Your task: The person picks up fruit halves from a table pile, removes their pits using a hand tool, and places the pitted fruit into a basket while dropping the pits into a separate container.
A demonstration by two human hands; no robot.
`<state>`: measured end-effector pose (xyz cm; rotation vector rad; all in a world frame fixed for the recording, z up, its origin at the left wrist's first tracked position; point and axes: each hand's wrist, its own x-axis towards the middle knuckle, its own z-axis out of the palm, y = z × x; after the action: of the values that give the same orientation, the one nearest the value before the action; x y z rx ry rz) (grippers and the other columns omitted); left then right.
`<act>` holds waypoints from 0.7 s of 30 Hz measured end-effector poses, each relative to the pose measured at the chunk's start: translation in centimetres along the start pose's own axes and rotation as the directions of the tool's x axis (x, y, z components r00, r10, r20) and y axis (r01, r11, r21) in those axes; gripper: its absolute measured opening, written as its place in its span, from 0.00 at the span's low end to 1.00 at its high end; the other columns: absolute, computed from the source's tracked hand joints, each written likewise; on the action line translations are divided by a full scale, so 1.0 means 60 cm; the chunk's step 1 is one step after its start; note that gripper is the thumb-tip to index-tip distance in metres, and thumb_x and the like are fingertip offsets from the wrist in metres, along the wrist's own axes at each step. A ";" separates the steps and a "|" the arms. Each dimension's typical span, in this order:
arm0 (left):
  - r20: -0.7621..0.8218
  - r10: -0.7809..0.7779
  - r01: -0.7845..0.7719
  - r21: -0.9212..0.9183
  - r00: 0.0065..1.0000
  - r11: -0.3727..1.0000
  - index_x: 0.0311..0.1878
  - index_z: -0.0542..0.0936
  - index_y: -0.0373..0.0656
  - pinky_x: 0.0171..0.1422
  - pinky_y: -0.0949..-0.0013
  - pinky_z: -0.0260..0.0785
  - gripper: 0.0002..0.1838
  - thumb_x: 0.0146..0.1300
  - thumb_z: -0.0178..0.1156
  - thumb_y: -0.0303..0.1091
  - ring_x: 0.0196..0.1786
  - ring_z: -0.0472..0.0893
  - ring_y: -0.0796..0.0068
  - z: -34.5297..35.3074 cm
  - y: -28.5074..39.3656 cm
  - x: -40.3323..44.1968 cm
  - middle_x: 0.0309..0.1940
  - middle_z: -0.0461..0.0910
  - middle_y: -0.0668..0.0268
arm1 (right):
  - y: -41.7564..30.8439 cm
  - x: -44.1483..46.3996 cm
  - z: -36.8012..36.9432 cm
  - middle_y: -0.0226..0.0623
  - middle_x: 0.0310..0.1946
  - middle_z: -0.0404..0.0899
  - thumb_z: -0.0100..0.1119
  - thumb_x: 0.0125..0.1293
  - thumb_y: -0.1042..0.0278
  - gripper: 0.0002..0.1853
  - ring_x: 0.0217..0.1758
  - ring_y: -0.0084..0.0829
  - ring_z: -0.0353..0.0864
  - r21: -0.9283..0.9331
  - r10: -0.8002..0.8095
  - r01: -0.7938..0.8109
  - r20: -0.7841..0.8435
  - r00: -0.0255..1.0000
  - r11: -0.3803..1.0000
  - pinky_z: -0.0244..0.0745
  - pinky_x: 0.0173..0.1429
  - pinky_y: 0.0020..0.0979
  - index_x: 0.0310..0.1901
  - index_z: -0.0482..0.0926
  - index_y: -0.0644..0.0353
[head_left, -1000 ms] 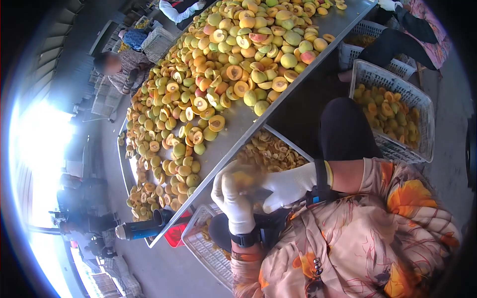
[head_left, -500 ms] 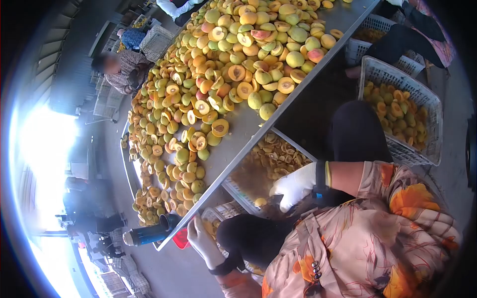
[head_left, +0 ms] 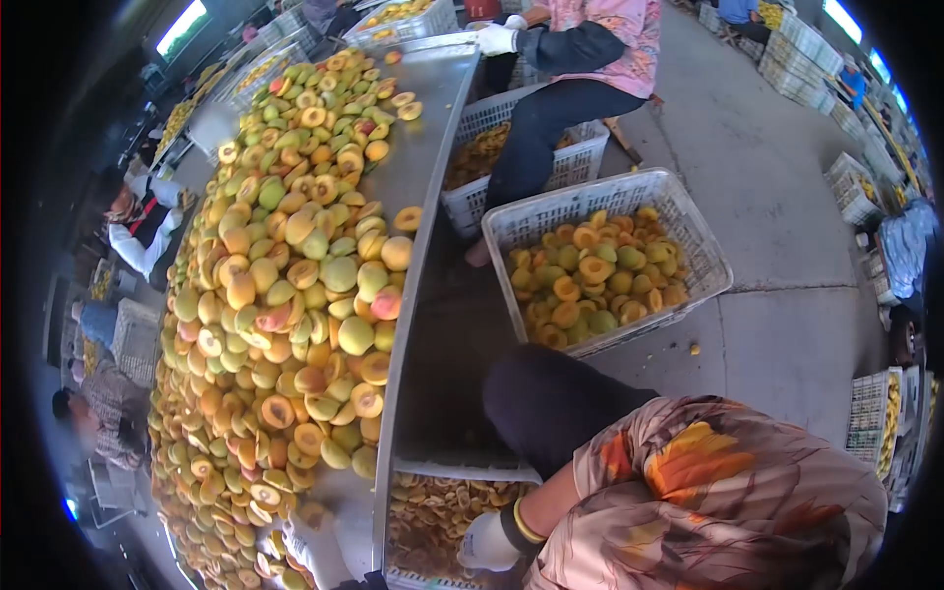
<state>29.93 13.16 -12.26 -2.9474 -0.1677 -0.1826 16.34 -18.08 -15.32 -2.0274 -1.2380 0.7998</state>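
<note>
My left hand [head_left: 313,549], in a white glove, reaches over the table edge at the bottom of the view. Its fingers stretch toward the pile of halved yellow peaches [head_left: 280,408], touching or close to the nearest ones; its outline is partly blurred. My right hand [head_left: 487,544], also gloved, is below the table rim, over a crate of brownish-yellow scraps [head_left: 447,506]. The right fingers curl down out of sight, and what they hold is hidden. Many of the peach halves show a brown pit or hollow.
Beside my knee stands a white crate [head_left: 723,265] of peach halves. The metal table rim [head_left: 408,344] runs between my hands. A co-worker in a pink top [head_left: 615,49] sits ahead, with another crate [head_left: 590,152] beside them. Other people and stacked crates line both sides.
The view has swung to the right, bringing the co-worker and filled crate further into sight. My left hand has gone from the table edge to the peaches; my right remains over the scraps.
</note>
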 end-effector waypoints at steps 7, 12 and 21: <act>0.071 0.006 0.019 -0.352 0.997 0.936 0.53 0.79 0.31 0.48 0.60 0.75 0.23 0.58 0.68 0.35 0.40 0.80 0.61 -0.058 0.040 -0.016 0.39 0.82 0.55 | 0.005 0.017 0.012 0.48 0.40 0.86 0.63 0.65 0.60 0.14 0.42 0.49 0.86 0.038 -0.065 0.068 -0.066 0.996 0.997 0.80 0.46 0.50 0.46 0.81 0.61; 0.237 -0.107 0.258 -0.823 0.966 0.506 0.57 0.75 0.37 0.47 0.66 0.74 0.25 0.55 0.68 0.31 0.43 0.77 0.69 -0.054 0.024 -0.070 0.44 0.76 0.60 | -0.019 -0.002 -0.010 0.53 0.40 0.86 0.59 0.63 0.63 0.18 0.46 0.56 0.86 0.097 -0.062 0.081 -0.183 0.981 0.992 0.80 0.48 0.52 0.51 0.77 0.65; 0.219 -0.201 0.138 -0.926 0.955 -0.353 0.54 0.82 0.34 0.57 0.62 0.77 0.14 0.66 0.61 0.26 0.51 0.85 0.58 -0.237 0.166 -0.271 0.51 0.85 0.55 | -0.055 -0.020 -0.033 0.54 0.25 0.80 0.62 0.66 0.62 0.13 0.29 0.55 0.83 -0.309 -0.377 0.234 -0.574 0.727 0.922 0.72 0.33 0.53 0.43 0.74 0.62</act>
<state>13.54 -0.91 -2.32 -4.6919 -0.9582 -0.8492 15.61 -18.33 -11.36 -1.9273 -1.2329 -0.1923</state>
